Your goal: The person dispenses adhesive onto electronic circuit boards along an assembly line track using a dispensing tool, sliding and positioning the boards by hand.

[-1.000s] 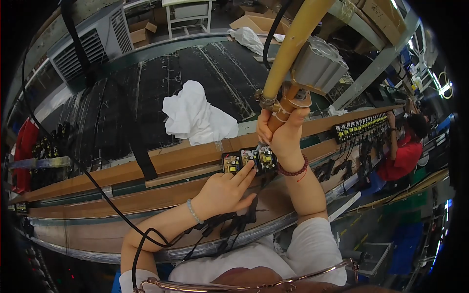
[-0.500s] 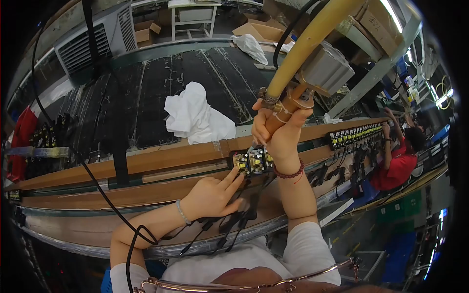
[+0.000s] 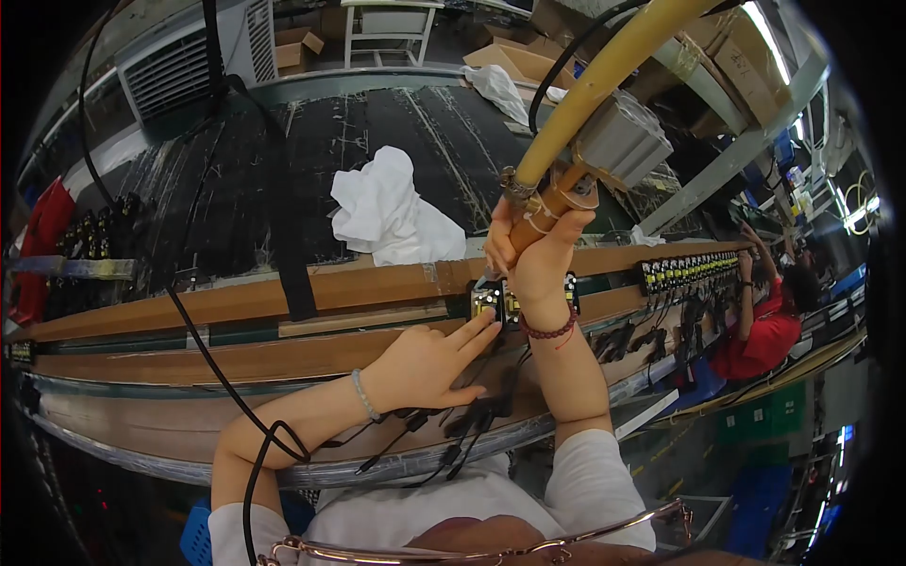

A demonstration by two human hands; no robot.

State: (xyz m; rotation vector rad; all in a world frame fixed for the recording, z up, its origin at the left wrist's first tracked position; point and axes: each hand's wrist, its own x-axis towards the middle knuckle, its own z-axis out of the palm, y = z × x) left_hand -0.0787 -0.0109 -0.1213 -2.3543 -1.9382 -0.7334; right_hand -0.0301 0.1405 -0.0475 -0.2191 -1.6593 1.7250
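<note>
My right hand (image 3: 540, 262) is wrapped around the orange-brown body of a glue gun (image 3: 559, 200) that hangs from a thick yellow hose. Its narrow nozzle points down at a small circuit board (image 3: 484, 298) with yellow and black parts. More boards sit in line beside it, partly hidden behind my right wrist. My left hand (image 3: 415, 366) has its fingers stretched out, and the index and middle fingertips touch the near edge of that board. Black cords (image 3: 483, 412) hang from the boards toward my body.
Long cardboard strips (image 3: 217, 363) line the bench. Behind them a white cloth (image 3: 396, 212) lies on a dark surface. A row of boards (image 3: 694, 271) runs to the right, where a person in a red shirt (image 3: 760, 340) works. A loose black cable (image 3: 203, 349) crosses my left forearm.
The view has turned slightly left. Relative to the boards, the glue gun in my right hand has shifted a little left. My left fingers stay at the end board, now lying over its near edge.
</note>
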